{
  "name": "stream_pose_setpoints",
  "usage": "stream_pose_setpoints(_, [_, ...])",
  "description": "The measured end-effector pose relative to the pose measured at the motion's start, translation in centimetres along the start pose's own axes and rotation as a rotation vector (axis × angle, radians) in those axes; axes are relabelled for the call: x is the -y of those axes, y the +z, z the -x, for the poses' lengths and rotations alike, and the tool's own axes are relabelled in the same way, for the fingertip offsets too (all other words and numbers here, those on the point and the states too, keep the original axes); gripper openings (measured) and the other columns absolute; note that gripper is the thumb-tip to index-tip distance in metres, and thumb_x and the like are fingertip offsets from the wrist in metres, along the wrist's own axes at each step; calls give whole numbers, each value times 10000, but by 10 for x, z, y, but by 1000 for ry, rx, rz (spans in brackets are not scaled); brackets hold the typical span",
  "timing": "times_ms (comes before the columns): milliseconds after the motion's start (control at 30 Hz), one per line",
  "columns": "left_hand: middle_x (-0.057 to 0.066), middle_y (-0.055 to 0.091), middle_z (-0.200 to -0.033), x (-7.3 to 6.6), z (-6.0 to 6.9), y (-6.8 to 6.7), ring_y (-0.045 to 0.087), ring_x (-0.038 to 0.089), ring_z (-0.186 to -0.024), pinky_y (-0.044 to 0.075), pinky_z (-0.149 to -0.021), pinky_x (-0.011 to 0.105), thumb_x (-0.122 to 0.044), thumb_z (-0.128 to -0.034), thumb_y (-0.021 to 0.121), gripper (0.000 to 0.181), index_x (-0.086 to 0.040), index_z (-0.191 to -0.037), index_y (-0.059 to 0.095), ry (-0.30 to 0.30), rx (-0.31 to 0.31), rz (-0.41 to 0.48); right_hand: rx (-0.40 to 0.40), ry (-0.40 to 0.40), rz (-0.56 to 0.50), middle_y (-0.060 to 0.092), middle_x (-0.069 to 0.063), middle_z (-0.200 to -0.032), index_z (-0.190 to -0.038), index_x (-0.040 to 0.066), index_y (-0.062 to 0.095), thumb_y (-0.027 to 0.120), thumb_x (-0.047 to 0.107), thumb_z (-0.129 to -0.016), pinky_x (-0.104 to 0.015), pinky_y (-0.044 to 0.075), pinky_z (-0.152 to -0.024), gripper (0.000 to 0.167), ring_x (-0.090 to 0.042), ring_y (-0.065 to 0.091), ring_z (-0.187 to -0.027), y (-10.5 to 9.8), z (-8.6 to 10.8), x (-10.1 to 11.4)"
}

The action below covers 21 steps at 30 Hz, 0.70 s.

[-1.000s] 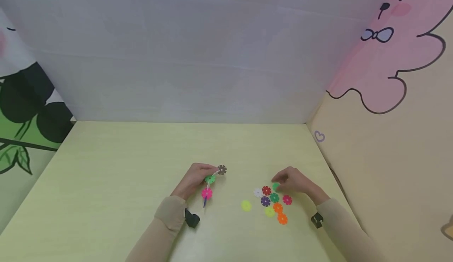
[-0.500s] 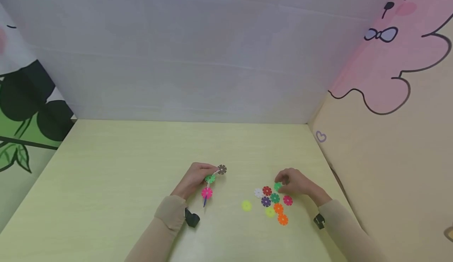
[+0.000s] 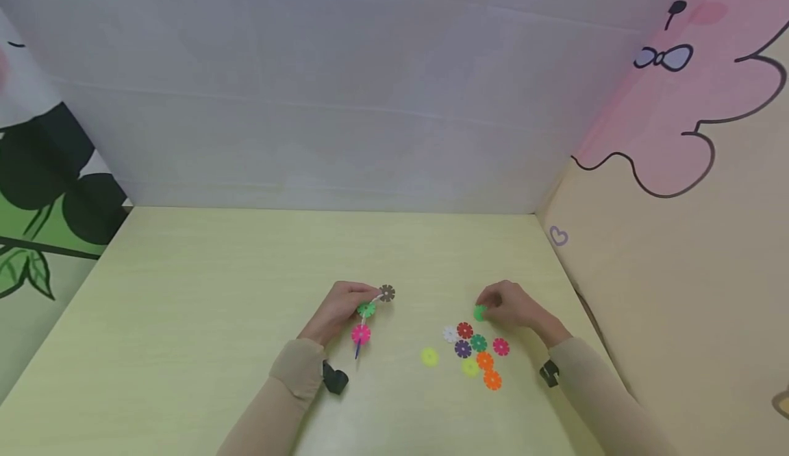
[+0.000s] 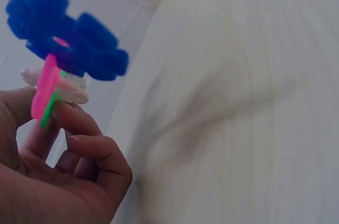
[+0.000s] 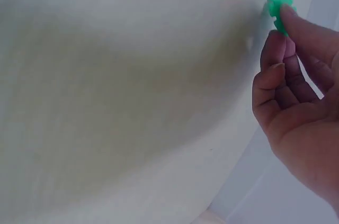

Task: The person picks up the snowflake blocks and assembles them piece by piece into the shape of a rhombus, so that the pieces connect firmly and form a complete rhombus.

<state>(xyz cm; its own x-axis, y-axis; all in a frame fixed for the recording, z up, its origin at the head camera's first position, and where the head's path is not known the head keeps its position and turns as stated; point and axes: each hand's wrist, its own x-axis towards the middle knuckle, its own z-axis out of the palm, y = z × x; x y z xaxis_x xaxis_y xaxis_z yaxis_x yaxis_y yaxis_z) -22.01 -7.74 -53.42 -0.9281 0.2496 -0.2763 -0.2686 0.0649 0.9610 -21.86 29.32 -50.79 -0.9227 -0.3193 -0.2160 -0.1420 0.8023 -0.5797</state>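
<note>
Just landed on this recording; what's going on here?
A person's left hand holds a short chain of joined, flower-shaped pieces, with grey-brown, green, pink and blue among them. The right hand pinches a single green disc, apart from the chain and not yet joined to it. More loose discs in red, white, purple, orange, yellow, pink and green lie on the table, most of them clustered near the right hand.
</note>
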Motion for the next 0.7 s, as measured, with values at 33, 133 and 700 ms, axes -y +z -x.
stream_pose_setpoints(33, [75,670,-1005,0,0,0,518,203,-907,419,-687,271,-162,-875,696,171,-25,-965,747,2,1,-1,-6,-30,-8,653,21,-879,-948,105,715,732,51,-829,-342,490,-720,132,-178,563,-787,-2,-2,2])
stream_pose_setpoints(133, [72,671,-1006,0,1,1,523,194,-912,421,-688,265,-157,-879,691,172,-20,-969,744,5,5,2,-19,-116,-51,682,13,-895,-934,80,731,714,56,-852,-341,498,-725,88,-173,590,-792,-5,-10,8])
stream_pose_setpoints(700, [66,676,-974,-4,5,5,522,170,-841,417,-667,269,-132,-881,678,154,-10,-941,750,-1,-5,18,7,-322,-246,690,-139,-953,-975,-24,712,665,22,-889,-309,513,-705,108,-344,642,-841,8,-47,89])
